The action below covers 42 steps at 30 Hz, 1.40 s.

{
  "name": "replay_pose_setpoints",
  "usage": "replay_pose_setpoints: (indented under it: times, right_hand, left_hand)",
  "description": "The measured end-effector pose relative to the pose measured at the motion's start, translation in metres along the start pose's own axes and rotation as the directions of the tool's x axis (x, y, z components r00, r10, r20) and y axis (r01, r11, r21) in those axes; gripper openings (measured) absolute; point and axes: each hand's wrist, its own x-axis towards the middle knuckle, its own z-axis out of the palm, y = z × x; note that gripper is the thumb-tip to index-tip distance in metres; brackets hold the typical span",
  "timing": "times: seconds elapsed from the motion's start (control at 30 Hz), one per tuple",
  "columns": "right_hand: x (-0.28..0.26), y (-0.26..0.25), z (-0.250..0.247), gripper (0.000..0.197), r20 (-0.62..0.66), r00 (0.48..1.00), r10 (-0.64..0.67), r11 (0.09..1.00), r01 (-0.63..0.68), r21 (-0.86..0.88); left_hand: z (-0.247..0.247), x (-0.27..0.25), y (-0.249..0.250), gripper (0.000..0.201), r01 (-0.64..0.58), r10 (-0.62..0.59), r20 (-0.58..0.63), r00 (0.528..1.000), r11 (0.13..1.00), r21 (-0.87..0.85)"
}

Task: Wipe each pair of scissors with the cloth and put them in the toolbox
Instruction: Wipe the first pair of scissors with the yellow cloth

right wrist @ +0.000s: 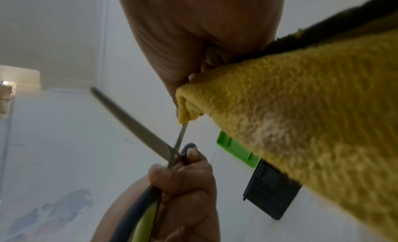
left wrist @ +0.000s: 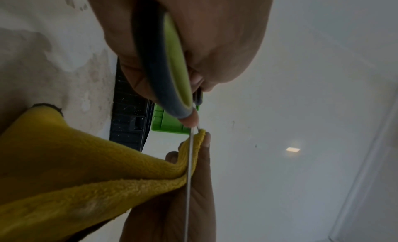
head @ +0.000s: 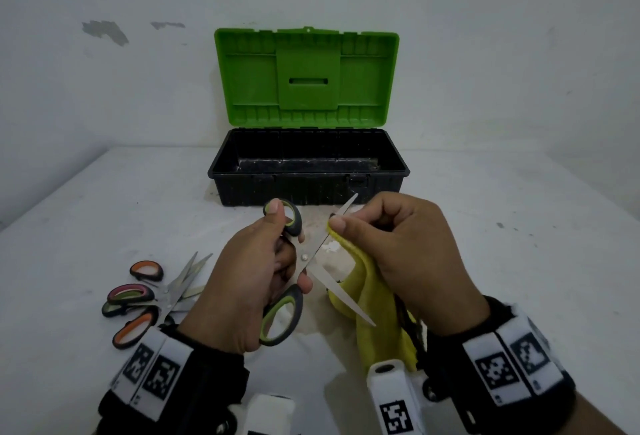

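Note:
My left hand (head: 263,271) grips the green-and-black scissors (head: 304,258) by their handles, blades spread wide apart above the table. My right hand (head: 391,244) pinches the yellow cloth (head: 377,299) around the upper blade near its tip. The left wrist view has the cloth (left wrist: 86,160) folded over the thin blade (left wrist: 189,160). In the right wrist view the cloth (right wrist: 301,126) wraps one blade while the other blade (right wrist: 133,124) points away free. The toolbox (head: 308,171) stands open behind, its black tub bare inside, green lid (head: 306,77) upright.
Several other scissors (head: 156,292) with orange, pink and green handles lie in a heap on the white table (head: 519,226) at my front left. A white wall rises behind the toolbox.

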Motion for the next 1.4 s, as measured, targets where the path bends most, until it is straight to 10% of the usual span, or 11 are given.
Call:
replay_pose_setpoints:
  times: [1.4]
  right_hand:
    - [0.028, 0.02, -0.009, 0.026, -0.157, 0.982, 0.102, 0.991, -0.087, 0.1]
  left_hand:
    - [-0.002, 0.007, -0.009, 0.05, 0.059, -0.06, -0.015, 0.998, 0.998, -0.032]
